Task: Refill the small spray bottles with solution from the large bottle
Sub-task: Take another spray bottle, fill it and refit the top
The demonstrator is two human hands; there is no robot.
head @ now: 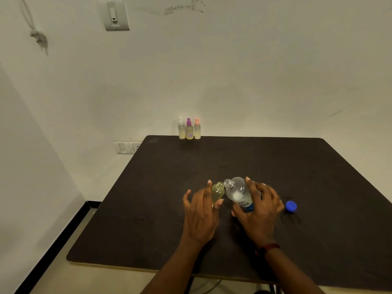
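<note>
A plain indoor room, likely in a home, with bare off-white walls (254,71) that are scuffed. A switch plate (116,15) sits high up and a socket plate (127,147) low beside a dark table (275,166). The floor (63,276) is pale, edged with black skirting (53,247).

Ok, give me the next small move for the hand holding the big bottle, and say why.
Probably tip the large bottle a touch further with the right hand, bringing its mouth over the open neck of the small bottle. The large bottle leans toward the small one, their open mouths sit side by side, and the left hand steadies the small bottle. No stream is visible.
</note>
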